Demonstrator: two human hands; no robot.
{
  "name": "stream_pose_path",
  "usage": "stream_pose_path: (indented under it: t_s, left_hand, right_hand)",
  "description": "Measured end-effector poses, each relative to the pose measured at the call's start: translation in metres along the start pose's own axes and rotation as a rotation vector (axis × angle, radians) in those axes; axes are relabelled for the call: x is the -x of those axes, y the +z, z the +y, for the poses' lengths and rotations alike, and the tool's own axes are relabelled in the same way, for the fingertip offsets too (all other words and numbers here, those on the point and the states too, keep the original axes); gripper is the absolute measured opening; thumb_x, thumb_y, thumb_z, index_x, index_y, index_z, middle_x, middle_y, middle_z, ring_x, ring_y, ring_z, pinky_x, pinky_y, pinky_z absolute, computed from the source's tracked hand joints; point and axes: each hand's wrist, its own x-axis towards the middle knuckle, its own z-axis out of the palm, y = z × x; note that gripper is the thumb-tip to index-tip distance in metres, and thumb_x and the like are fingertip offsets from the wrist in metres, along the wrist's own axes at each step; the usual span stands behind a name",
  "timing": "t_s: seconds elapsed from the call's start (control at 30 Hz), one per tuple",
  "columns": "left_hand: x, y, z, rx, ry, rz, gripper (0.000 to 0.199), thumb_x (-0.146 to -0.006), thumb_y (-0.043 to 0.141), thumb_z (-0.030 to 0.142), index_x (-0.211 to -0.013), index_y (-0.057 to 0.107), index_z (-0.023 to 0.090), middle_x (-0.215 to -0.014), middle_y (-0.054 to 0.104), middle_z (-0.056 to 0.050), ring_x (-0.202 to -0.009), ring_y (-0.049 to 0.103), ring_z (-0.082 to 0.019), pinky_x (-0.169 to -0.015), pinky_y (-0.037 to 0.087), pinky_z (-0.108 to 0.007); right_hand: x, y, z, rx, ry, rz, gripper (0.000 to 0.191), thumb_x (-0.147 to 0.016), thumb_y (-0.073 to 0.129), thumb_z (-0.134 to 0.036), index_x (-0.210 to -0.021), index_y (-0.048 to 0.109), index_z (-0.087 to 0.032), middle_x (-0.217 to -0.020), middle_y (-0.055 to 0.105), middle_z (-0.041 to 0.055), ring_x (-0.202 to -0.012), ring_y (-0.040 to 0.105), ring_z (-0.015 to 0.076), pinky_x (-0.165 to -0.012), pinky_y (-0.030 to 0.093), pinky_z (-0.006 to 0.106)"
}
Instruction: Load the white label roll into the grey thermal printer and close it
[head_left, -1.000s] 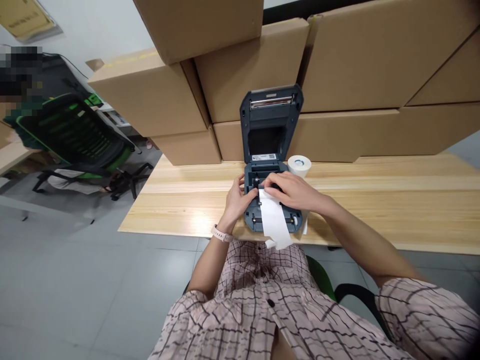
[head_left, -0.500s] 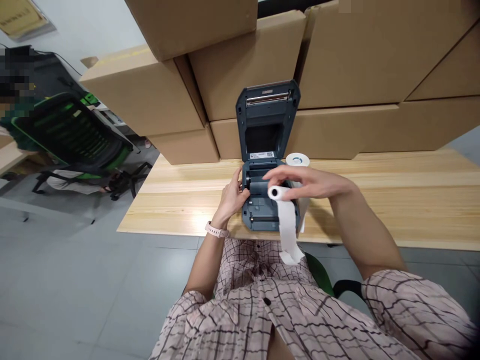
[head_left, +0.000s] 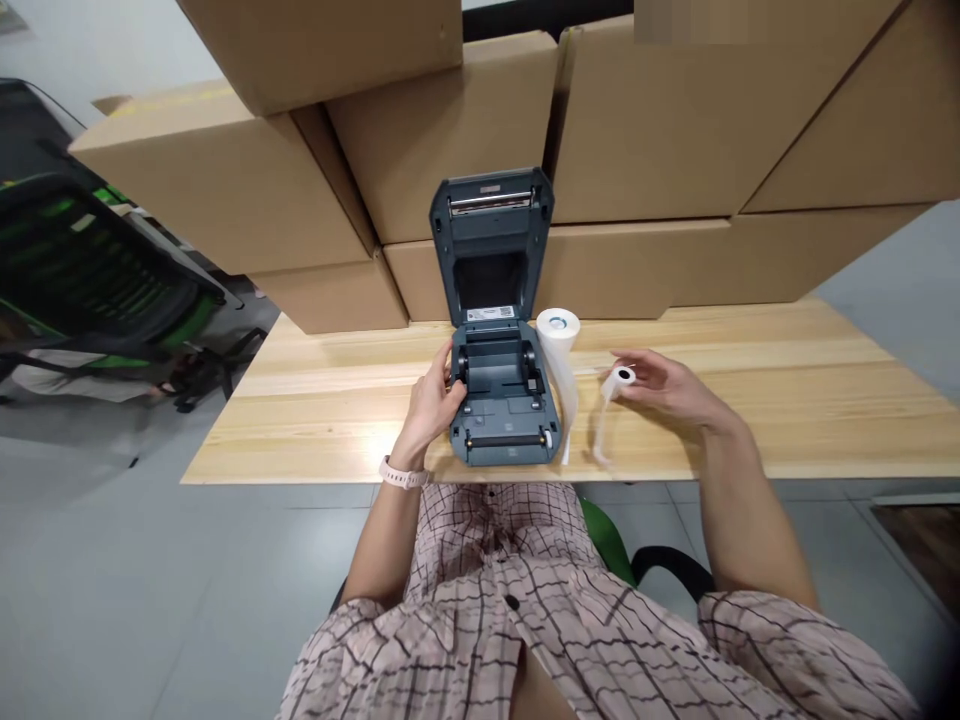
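Standing open, the printer is angular, dark blue-grey.

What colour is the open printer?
The open printer is dark blue-grey, best seen in the head view.

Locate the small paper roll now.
In the head view, the small paper roll is in the right hand, right of the larger roll beside the open label printer.

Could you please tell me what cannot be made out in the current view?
All in the head view:
Print on the label inside the printer lid: too small to read.
Some left hand fingertips: hidden by the printer's side.
Far end of the small paper roll in the right hand: hidden by the roll itself.
Uppermost box: cut off by the top edge.
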Motion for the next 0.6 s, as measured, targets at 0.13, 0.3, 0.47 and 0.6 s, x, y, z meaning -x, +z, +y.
stream_pose_path:
  t_s: [0.13, 0.3, 0.47, 0.6]
  left_hand:
    - [0.003, -0.001, 0.002, -0.114, -0.027, -0.067, 0.084, -0.080, 0.063, 0.017, -0.162, 0.046, 0.023, -0.108, 0.081, -0.007, -0.083, 0.070, -0.018, -0.085, 0.055, -0.033]
    - [0.004, 0.000, 0.003, -0.208, -0.019, -0.069, 0.080, -0.087, 0.059, 0.019, -0.165, 0.041, 0.024, -0.115, 0.081, -0.008, -0.088, 0.072, -0.019, -0.089, 0.055, -0.034]
    - [0.005, 0.001, -0.005, -0.183, -0.018, -0.054, 0.077, -0.093, 0.058, 0.024, -0.167, 0.038, 0.024, -0.126, 0.079, -0.012, -0.096, 0.074, -0.021, -0.092, 0.056, -0.037]
    - [0.005, -0.001, -0.011, -0.106, -0.015, -0.074, 0.076, -0.095, 0.059, 0.028, -0.168, 0.036, 0.024, -0.134, 0.077, -0.014, -0.108, 0.074, -0.023, -0.100, 0.055, -0.041]
  right_hand:
    - [-0.002, -0.009, -0.001, 0.048, 0.040, -0.021, 0.076, -0.074, 0.095, -0.043, -0.143, 0.064, -0.033, -0.142, 0.071, 0.0118, -0.132, 0.068, 0.0338, -0.106, 0.061, 0.055]
    - [-0.040, -0.035, -0.027, 0.177, -0.046, -0.087, 0.086, -0.075, 0.094, -0.041, -0.152, 0.055, -0.043, -0.162, 0.057, 0.0044, -0.154, 0.049, 0.0364, -0.127, 0.042, 0.060]
    - [-0.121, -0.001, -0.044, 0.270, 0.000, -0.387, 0.104, -0.062, 0.098, -0.036, -0.155, 0.051, -0.032, -0.167, 0.050, 0.0089, -0.158, 0.041, 0.0377, -0.133, 0.031, 0.061]
    - [-0.148, 0.028, -0.038, 0.242, 0.059, -0.530, 0.092, -0.058, 0.098, -0.040, -0.142, 0.062, -0.026, -0.149, 0.067, 0.0102, -0.142, 0.058, 0.0380, -0.122, 0.047, 0.058]
